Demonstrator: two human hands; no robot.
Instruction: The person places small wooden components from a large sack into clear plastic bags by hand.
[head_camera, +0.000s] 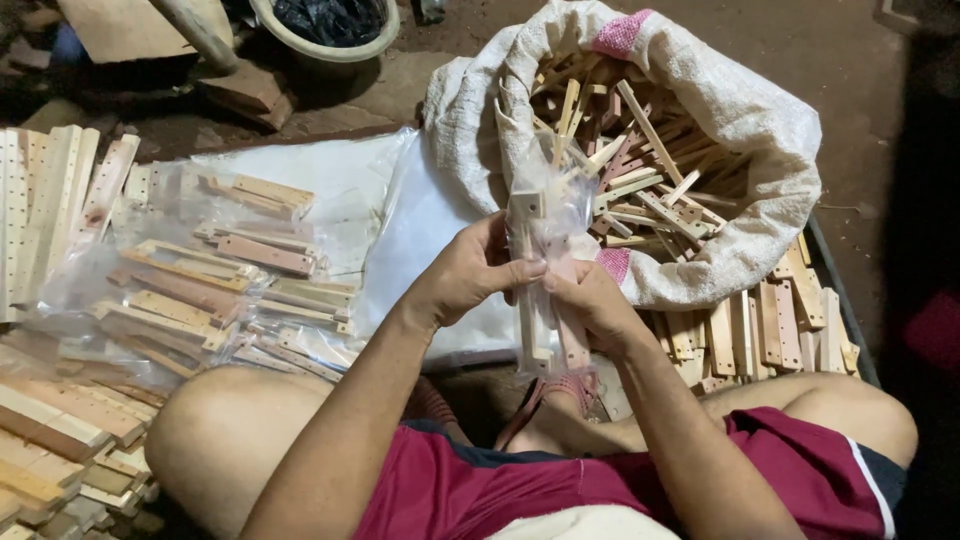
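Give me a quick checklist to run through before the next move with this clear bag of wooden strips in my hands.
1. Left hand grips the clear bag: ok.
2. Right hand grips it lower down: ok.
3. Wooden strips inside the bag stand upright: ok.
4. Bag's top closed: cannot tell.
5. Sack of loose strips open within view ahead: ok.
6. Filled bags piled on the left: ok.

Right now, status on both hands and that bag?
Left hand and right hand both gripping clear bag of wooden strips. Bag upright over lap. Open sack of strips just behind; nothing in the way.
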